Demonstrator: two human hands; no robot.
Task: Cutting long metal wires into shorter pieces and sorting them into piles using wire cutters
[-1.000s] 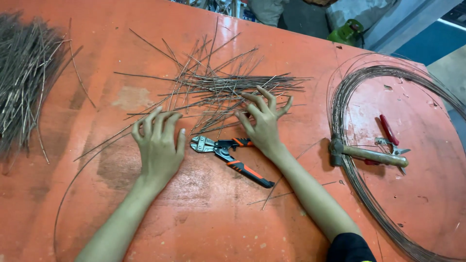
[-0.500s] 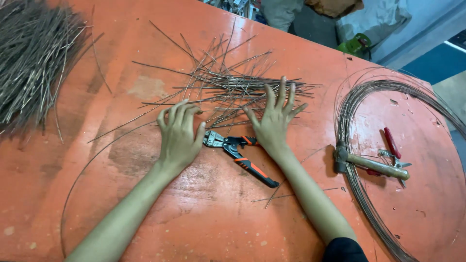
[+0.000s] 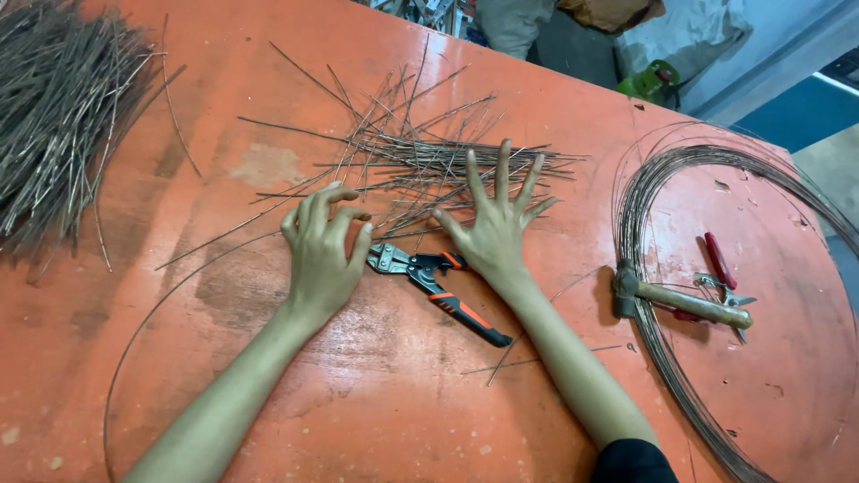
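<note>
Orange tabletop (image 3: pixel 268 394), as I see it: scattered cut wire pieces (image 3: pixel 420 161) at centre. My left hand (image 3: pixel 324 246), fingers curled, empty, rests at their near edge; my right hand (image 3: pixel 497 219), splayed flat, presses on them. Orange-handled cutters (image 3: pixel 438 282) lie between the wrists. Wire coil (image 3: pixel 716 295), hammer (image 3: pixel 684 302) to the right.

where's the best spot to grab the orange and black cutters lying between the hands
Probably the two handles, from the near right side. The cutters lie flat on the orange table, steel jaws pointing left beside the left hand, handles angling down-right. The lower handle's end is bare and clear; the upper one sits partly under the right hand, which rests spread on the cut wire pieces.
</note>
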